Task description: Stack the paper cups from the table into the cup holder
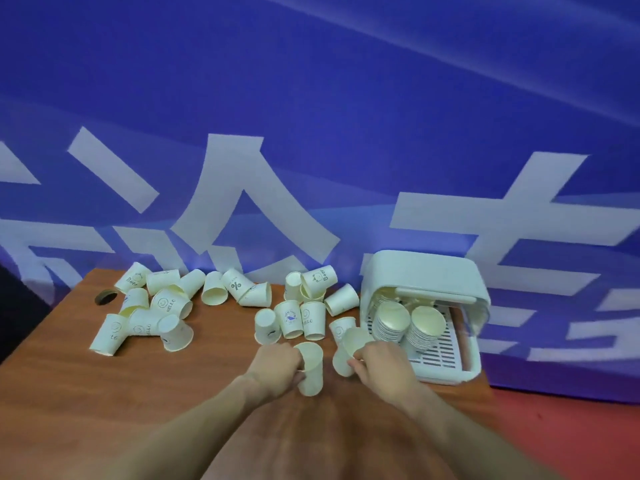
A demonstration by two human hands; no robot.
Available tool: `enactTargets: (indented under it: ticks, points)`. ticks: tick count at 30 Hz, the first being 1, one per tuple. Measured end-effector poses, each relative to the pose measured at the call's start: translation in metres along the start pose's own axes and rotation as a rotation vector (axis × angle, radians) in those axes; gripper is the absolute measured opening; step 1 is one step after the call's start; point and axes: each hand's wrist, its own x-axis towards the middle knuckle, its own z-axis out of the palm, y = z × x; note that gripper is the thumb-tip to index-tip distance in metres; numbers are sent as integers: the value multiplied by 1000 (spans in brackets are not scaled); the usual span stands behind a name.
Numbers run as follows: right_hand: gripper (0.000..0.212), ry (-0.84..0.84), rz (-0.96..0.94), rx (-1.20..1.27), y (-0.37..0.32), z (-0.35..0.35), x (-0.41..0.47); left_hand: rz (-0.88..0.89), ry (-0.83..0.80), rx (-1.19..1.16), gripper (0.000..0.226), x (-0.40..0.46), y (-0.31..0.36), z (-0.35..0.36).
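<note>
While my left hand grips one cream paper cup, my right hand tilts another cup mouth-first toward the white plastic cup holder at the table's right edge.

From my head camera I look down on a reddish-brown wood-grain worktop that fills the lower part of the view. Near its far left corner I see a round cable hole cut through the surface, dark inside. Behind the worktop hangs a large blue banner printed with big white characters and pale diagonal streaks across its upper part. The banner reaches down past the worktop's far edge. To the right of the worktop I can make out a red floor, meeting the foot of the banner. At the far left edge there is a dark patch I cannot identify.
</note>
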Motion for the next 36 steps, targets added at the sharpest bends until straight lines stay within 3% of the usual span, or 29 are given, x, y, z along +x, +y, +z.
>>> enactTargets:
  ticks: [10, 16, 22, 36]
  points:
    - [41, 34, 253, 50, 123, -8, -104, 310, 147, -58, 30, 46, 142, -18]
    - [38, 142, 389, 35, 186, -16, -136, 328, 239, -14, 35, 84, 214, -28]
    - [48, 172, 456, 34, 221, -5, -143, 260, 204, 93, 33, 128, 255, -33]
    - [41, 224, 502, 22, 281, 46, -125, 254, -13, 145, 18, 202, 281, 6]
